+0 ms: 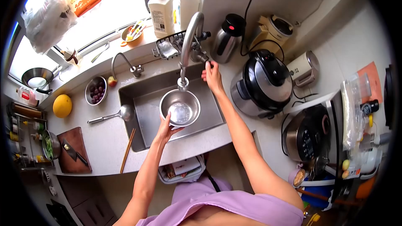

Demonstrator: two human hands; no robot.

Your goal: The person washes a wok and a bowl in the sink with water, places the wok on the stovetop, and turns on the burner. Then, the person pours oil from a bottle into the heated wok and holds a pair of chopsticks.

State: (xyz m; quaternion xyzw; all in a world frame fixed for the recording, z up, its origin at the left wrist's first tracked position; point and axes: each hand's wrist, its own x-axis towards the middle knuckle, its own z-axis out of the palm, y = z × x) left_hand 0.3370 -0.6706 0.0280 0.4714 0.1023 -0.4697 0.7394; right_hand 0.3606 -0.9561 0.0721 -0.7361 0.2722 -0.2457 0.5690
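My left hand (166, 129) grips the rim and side of a round metal bowl (192, 119), thumb over the near edge. The bowl is held over the steel sink (144, 121), right below the spout of the curved tap (184, 54). Some clear water seems to lie in its bottom. My right hand (213, 76) is at the tap's side lever (203, 57), fingers bent around its end. Left of the sink lie a metal ladle (111, 115) and a pair of chopsticks (127, 150).
On the counter's left are a bowl of dark grapes (97, 91), an orange (62, 106) and a knife (74, 152) on a cutting board (77, 136). A pressure cooker (264, 83) and thermos (228, 37) stand right of the sink. Behind it sit a wire rack (169, 44) and pump bottle (161, 12).
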